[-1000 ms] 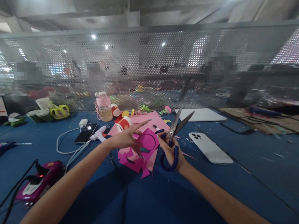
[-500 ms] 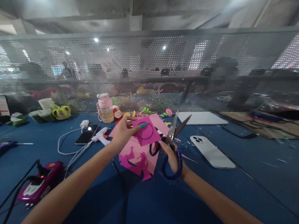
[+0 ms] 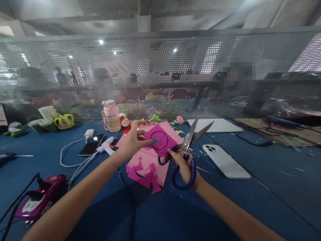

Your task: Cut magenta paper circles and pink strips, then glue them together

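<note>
Pinched in my left hand (image 3: pixel 133 139) is a magenta paper square (image 3: pixel 163 136) with a black circle drawn on it. My right hand (image 3: pixel 183 165) has its fingers around the dark blue handles of a pair of scissors (image 3: pixel 189 142). The blades are spread and point up and away to the right, just beside the paper. My right fingertips touch the lower right edge of the square. Beneath both hands lie pale pink sheets (image 3: pixel 162 173) and magenta paper offcuts (image 3: pixel 144 179).
Left are a glue gun (image 3: pixel 106 146), a black phone (image 3: pixel 92 144) with a charger, and a magenta power strip (image 3: pixel 42 198) with cords. A pink-lidded bottle (image 3: pixel 111 117) stands behind. Right lie a white phone (image 3: pixel 226 162) and a white board (image 3: pixel 215 125). A perforated metal screen (image 3: pixel 153 64) borders the table.
The paper square has turned slightly and shifted a little right. The open scissor blades have swung further to the right, and my right fingertips have come onto the paper's edge.
</note>
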{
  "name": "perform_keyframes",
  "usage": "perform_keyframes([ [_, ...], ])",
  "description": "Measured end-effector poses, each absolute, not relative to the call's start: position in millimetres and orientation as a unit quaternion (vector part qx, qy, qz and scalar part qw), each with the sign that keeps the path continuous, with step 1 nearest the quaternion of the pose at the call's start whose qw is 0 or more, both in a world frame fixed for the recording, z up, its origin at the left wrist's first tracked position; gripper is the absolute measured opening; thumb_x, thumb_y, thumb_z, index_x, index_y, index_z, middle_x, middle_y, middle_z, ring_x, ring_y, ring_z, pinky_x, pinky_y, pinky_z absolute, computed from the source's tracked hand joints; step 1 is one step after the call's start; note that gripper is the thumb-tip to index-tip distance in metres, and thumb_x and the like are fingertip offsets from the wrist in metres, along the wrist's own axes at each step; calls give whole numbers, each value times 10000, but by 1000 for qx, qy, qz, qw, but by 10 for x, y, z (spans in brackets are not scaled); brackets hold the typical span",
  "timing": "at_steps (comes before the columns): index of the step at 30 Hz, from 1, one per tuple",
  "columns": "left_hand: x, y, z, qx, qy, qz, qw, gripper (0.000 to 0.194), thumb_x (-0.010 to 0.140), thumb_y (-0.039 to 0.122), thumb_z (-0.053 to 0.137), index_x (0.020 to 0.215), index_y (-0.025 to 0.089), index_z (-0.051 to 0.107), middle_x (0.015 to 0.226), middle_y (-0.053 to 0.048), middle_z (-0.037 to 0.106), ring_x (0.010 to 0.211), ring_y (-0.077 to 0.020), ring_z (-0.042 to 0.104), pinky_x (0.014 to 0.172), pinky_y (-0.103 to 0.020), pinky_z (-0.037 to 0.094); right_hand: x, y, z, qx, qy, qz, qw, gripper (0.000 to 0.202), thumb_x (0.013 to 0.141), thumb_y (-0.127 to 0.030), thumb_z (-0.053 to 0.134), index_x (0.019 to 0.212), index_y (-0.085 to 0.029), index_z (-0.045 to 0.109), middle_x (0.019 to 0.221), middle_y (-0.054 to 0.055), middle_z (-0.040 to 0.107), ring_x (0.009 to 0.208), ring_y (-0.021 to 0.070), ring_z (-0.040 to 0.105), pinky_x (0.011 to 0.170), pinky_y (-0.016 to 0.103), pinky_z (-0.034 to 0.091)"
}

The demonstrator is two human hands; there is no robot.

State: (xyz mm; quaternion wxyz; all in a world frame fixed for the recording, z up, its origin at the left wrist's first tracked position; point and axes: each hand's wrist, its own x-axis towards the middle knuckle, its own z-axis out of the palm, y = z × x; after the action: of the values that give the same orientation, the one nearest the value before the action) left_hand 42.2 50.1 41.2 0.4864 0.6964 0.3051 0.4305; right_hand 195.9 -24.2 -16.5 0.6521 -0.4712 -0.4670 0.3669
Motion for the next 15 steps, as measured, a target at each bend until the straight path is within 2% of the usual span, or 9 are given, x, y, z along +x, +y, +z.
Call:
perform_keyframes([
  [3, 315, 560, 537, 772, 264, 314, 485, 706, 553, 152, 787, 1186, 171, 474, 594, 88, 517, 450, -60, 520, 428, -160, 381, 1960, -218, -135, -466, -467, 376, 651, 295, 641, -490, 661, 539, -243, 536, 481, -14, 583, 505, 184, 588, 624, 357, 511],
  [6, 263, 591, 564, 799, 249, 241, 492, 576, 636, 161, 729, 1160, 167, 492, 530, 100, 502, 426, -49, 482, 403, -145, 341, 1962, -244, -122, -463, -476, 395, 634, 284, 620, -472, 678, 558, -231, 540, 478, -22, 565, 494, 167, 566, 576, 325, 497],
  [9, 251, 633, 501, 784, 274, 229, 508, 397, 658, 218, 722, 996, 177, 516, 532, 93, 520, 450, -71, 532, 428, -161, 380, 1951, -289, -102, -464, -486, 411, 616, 303, 592, -481, 689, 565, -226, 527, 476, -28, 553, 486, 153, 541, 539, 302, 477],
  [13, 275, 670, 425, 757, 278, 238, 542, 450, 573, 221, 786, 920, 175, 503, 621, 48, 597, 522, -132, 627, 490, -218, 476, 1941, -272, -112, -463, -473, 391, 640, 318, 598, -495, 690, 609, -234, 509, 469, -50, 515, 464, 143, 512, 518, 294, 459],
  [15, 315, 650, 426, 725, 272, 284, 565, 484, 554, 239, 801, 910, 173, 481, 647, 24, 628, 544, -155, 652, 519, -253, 520, 1947, -232, -149, -458, -472, 377, 653, 336, 632, -541, 650, 634, -239, 503, 479, -51, 500, 458, 145, 502, 506, 300, 453],
])
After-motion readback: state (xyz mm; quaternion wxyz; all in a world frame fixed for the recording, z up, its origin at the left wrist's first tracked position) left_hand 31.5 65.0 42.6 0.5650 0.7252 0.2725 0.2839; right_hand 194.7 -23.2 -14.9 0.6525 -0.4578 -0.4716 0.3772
